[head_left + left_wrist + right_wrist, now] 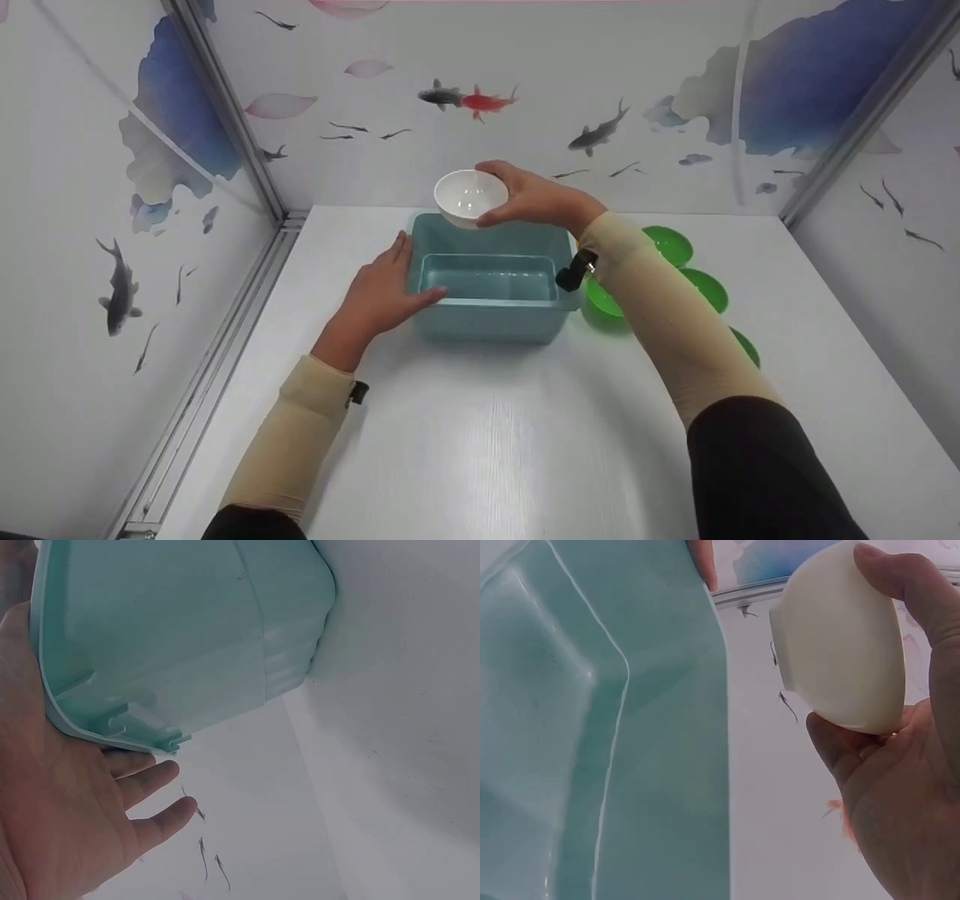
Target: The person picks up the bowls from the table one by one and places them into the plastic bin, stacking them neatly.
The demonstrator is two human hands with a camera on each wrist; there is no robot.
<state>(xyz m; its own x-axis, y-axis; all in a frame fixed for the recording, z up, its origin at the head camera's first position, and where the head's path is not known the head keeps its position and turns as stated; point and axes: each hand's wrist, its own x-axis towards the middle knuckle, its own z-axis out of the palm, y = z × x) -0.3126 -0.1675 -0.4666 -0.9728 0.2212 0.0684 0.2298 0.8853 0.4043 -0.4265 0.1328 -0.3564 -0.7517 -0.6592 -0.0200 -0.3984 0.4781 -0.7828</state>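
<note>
A small white bowl [471, 196] is up in the air over the back of a light blue-green plastic tub [491, 324]. My right hand [540, 199] pinches it at the side, thumb and fingers apart around its wall. In the right wrist view the bowl [840, 645] is tipped on its side, with its foot toward the tub [675, 727]. At the tub's left side rests my left hand [379, 292], fingers extended along the outside and thumb across the front corner of the rim. The left wrist view shows that hand's fingers [161, 825] straight and spread beside the rim.
Several green bowls [705, 289] stand on the white table [480, 435] to the right of the tub, partly hidden behind my right forearm. White panels [360, 165] printed with fish and petals close off the back and both sides, with metal framing [225, 112] at the corners.
</note>
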